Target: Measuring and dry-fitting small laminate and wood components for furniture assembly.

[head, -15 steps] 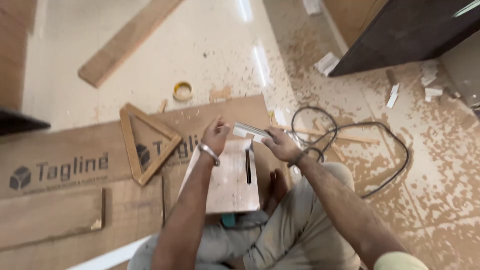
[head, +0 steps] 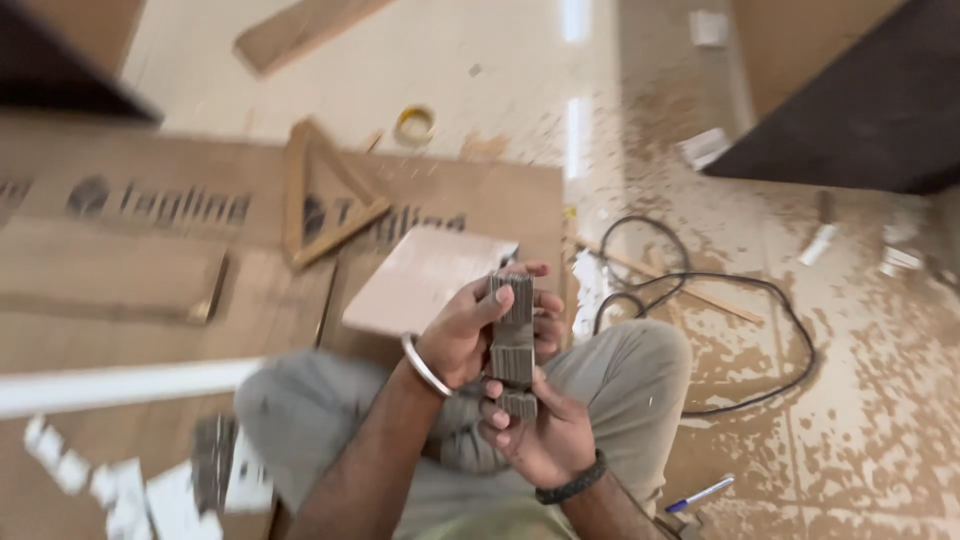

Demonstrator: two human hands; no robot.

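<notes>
At the far left a dark panel corner (head: 60, 60) cuts into the top of the view, and below it a large brown board (head: 150, 290) lies flat on the floor, printed with a dark logo and lettering across its upper part. A white strip (head: 120, 385) runs along its near edge, with torn white paper scraps (head: 110, 480) below. A wooden triangle frame (head: 325, 200) lies on the board, apex pointing away, and a yellow tape roll (head: 414, 124) sits on the pale floor just beyond the board's far edge. A long plank (head: 300, 30) lies diagonally at the top. A pale square panel (head: 425, 280) rests tilted on the person's knees.

The left hand (head: 465, 335), a metal bangle (head: 425, 365) on its wrist, grasps the upper half of a ridged grey block (head: 513, 345), thumb across the front face. The block stands upright above the lap, its long axis running from near to far in the view, top end pointing toward the panel. The right hand (head: 540, 435), with a dark wristband (head: 572, 483), cups the lower end from beneath, fingers curled around it. Both hands are closed on the block.

To the right the floor is covered with sawdust; a black cable (head: 760, 330) loops across it, crossing a thin wooden stick (head: 680, 285). A blue and white pen (head: 700, 494) lies beside the right knee. Small white offcuts (head: 705, 145) are scattered near a dark cabinet (head: 860, 110) at the upper right. Open room lies mainly on the pale floor beyond the board.
</notes>
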